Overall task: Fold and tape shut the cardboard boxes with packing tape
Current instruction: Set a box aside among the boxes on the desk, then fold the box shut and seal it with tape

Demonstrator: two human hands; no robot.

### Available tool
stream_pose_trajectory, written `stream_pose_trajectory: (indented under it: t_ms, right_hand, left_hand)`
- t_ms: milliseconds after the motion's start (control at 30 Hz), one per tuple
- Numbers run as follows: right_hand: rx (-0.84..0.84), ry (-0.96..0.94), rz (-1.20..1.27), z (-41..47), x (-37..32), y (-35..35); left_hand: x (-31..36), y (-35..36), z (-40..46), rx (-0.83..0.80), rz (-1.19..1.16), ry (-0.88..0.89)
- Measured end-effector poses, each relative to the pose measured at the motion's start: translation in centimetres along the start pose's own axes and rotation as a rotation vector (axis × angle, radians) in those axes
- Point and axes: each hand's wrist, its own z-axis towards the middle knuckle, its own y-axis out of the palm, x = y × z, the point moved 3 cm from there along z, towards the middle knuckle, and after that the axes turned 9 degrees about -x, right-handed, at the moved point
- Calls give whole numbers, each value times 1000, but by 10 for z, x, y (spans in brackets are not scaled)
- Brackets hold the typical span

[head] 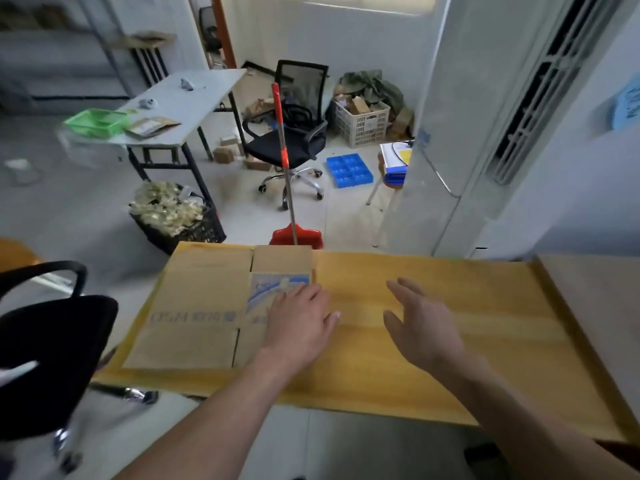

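Status: barely started. One flattened brown cardboard box with blue print [204,306] lies unfolded on the left part of the yellow wooden tabletop [433,341]. Flaps are all flat, nothing erected, no tape on it that I can see.

Left hand [299,317]: fingers straight, palm down, resting flat on the box's right edge over the blue printed panel. Pressing or steadying, not gripping anything.

Right hand [420,320]: open, fingers relaxed and spread, on or just over bare tabletop beside the box; can't tell if it touches the wood. Holds nothing.

No packing tape roll or dispenser visible anywhere, so it's either out of view or needs fetching. A plain tan sheet [595,292] sits at the table's far right corner; could be another flat box, can't tell.

Left to do, by my read: pop the box open, fold bottom flaps, tape the seam, fold the top, tape that, then repeat for any others. Basically everything.

Clutter beyond the table: black mesh office chair [294,133], red dustpan with long handle [296,237], blue compartment tray [349,169] on the floor.
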Motion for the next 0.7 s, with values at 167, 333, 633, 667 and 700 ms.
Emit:
stream_pose_trajectory:
  t_ms: [167,333,633,667,700]
  right_hand:
    - [-202,-16,51,40,-80,75]
    - [-402,50,53,58,-114,137]
    - [-514,108,100,64,-109,199]
    - [-508,97,105,65,-108,202]
    - [-505,95,101,66,-108,205]
  left_hand:
    - [-115,3,-27,-36,2,-105]
    - [-204,27,-52,-173,-17,-302]
    - [-302,72,-84,-458,-141,-575]
    - [-305,75,-84,-457,-159,-579]
    - [-308,76,-84,-447,-183,-582]
